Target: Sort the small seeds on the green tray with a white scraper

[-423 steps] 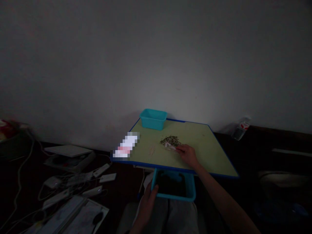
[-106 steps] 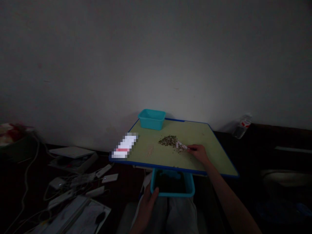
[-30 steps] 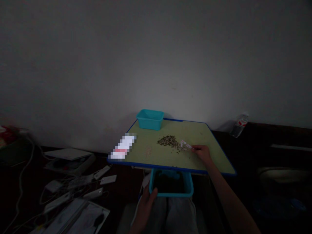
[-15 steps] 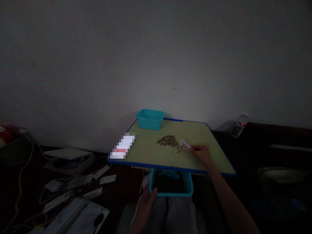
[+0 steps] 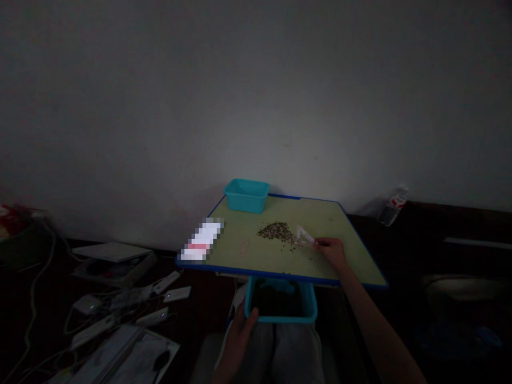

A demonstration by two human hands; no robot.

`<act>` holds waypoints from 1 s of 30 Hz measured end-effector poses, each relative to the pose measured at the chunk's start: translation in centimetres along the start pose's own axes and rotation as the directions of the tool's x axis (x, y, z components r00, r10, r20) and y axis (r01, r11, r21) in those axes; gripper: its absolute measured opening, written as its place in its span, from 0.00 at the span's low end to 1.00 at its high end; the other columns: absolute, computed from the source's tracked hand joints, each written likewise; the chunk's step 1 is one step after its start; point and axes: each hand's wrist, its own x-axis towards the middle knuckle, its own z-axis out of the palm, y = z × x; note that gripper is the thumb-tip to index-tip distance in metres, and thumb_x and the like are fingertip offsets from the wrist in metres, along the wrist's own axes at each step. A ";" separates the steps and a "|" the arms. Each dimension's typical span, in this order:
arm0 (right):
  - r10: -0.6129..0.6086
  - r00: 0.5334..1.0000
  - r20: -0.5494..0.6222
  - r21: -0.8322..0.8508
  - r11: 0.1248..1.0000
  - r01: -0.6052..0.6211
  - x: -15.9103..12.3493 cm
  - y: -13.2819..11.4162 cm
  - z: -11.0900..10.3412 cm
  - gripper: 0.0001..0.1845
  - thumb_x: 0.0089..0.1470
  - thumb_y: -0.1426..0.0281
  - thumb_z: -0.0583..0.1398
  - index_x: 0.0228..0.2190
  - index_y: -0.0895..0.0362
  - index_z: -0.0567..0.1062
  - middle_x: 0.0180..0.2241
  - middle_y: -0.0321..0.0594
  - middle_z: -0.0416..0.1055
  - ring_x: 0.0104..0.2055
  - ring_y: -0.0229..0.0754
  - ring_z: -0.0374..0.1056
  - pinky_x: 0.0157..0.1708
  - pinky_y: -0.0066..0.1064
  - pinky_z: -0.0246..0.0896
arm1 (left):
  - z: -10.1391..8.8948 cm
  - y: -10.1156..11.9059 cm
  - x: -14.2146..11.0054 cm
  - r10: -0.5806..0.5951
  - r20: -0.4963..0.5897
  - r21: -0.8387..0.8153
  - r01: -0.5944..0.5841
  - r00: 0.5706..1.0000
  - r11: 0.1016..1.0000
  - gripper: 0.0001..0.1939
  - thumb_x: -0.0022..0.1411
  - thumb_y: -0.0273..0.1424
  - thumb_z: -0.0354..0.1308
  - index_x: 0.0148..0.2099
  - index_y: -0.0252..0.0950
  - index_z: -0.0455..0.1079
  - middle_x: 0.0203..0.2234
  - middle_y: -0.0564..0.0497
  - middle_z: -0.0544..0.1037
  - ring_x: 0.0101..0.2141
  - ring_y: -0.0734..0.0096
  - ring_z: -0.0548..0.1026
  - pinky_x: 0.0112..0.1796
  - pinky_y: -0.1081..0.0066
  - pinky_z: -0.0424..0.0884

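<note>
Speckled grains [image 5: 276,231] lie heaped mid-bench [image 5: 340,221], strays near the front edge, as our right hand [image 5: 331,252], its grip pinched on a clear plastic piece [image 5: 304,236], works just beside them. Below that edge, our left hand [image 5: 239,333] grasps the near-left corner of a turquoise tub [image 5: 286,320], fingers partly hidden. In our judgement, light pressure, low plastic and a level tub would serve us best.

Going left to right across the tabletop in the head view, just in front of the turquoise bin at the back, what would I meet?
Pixelated white patch, pale bits, dark speckled pile, clear plastic item, right hand holding it.
</note>
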 end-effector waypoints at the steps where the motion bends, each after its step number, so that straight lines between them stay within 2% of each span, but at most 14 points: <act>1: 0.000 1.000 0.007 -0.002 1.000 0.000 0.0 0.0 0.0 0.16 0.39 0.62 0.65 0.31 0.56 0.86 0.32 0.46 0.83 0.36 0.56 0.79 0.39 0.42 0.73 | 0.0 0.0 0.0 -0.016 0.006 -0.011 0.016 1.000 1.000 0.28 0.67 0.47 0.51 0.63 0.39 0.68 0.63 0.48 0.73 0.65 0.56 0.65 0.64 0.59 0.60; 8: -0.005 1.000 0.016 0.060 0.998 0.004 0.0 0.1 0.2 0.16 0.37 0.62 0.66 0.30 0.56 0.86 0.31 0.46 0.82 0.35 0.55 0.79 0.38 0.41 0.73 | 0.1 -0.2 0.1 -0.055 0.014 -0.020 0.055 0.998 0.998 0.30 0.66 0.49 0.52 0.63 0.39 0.68 0.64 0.48 0.71 0.66 0.56 0.63 0.64 0.60 0.61; 15: 0.136 0.988 -0.080 0.093 0.987 -0.128 0.3 0.6 -0.7 0.18 0.36 0.61 0.66 0.31 0.59 0.86 0.28 0.46 0.82 0.28 0.51 0.77 0.29 0.37 0.71 | 0.1 -0.7 0.3 -0.028 0.022 -0.055 0.029 0.999 0.998 0.28 0.67 0.48 0.51 0.63 0.40 0.68 0.64 0.49 0.72 0.67 0.55 0.62 0.66 0.57 0.56; 21: 0.071 0.995 -0.074 0.078 0.995 -0.066 -0.2 0.9 -2.1 0.14 0.35 0.62 0.68 0.28 0.55 0.85 0.31 0.46 0.82 0.35 0.56 0.79 0.38 0.42 0.73 | 0.2 -0.5 0.4 -0.024 0.009 -0.044 0.025 1.000 0.999 0.30 0.66 0.48 0.52 0.65 0.41 0.67 0.63 0.50 0.73 0.65 0.56 0.65 0.65 0.59 0.60; 25: 0.073 0.995 -0.064 0.058 0.996 -0.069 -0.4 0.9 -1.9 0.13 0.36 0.63 0.67 0.27 0.54 0.85 0.32 0.45 0.82 0.36 0.57 0.79 0.40 0.43 0.73 | 0.2 0.1 0.2 -0.030 0.037 -0.069 0.033 0.999 0.997 0.31 0.66 0.48 0.53 0.66 0.40 0.65 0.64 0.49 0.72 0.66 0.54 0.64 0.65 0.56 0.58; 30: 0.069 0.996 -0.061 0.020 0.997 -0.068 -0.3 0.9 -1.7 0.13 0.37 0.64 0.67 0.28 0.55 0.85 0.31 0.45 0.83 0.36 0.56 0.79 0.41 0.43 0.73 | 0.3 -0.1 0.4 -0.003 -0.001 -0.051 0.003 1.000 0.999 0.30 0.66 0.45 0.53 0.66 0.38 0.65 0.64 0.48 0.72 0.66 0.54 0.64 0.66 0.56 0.58</act>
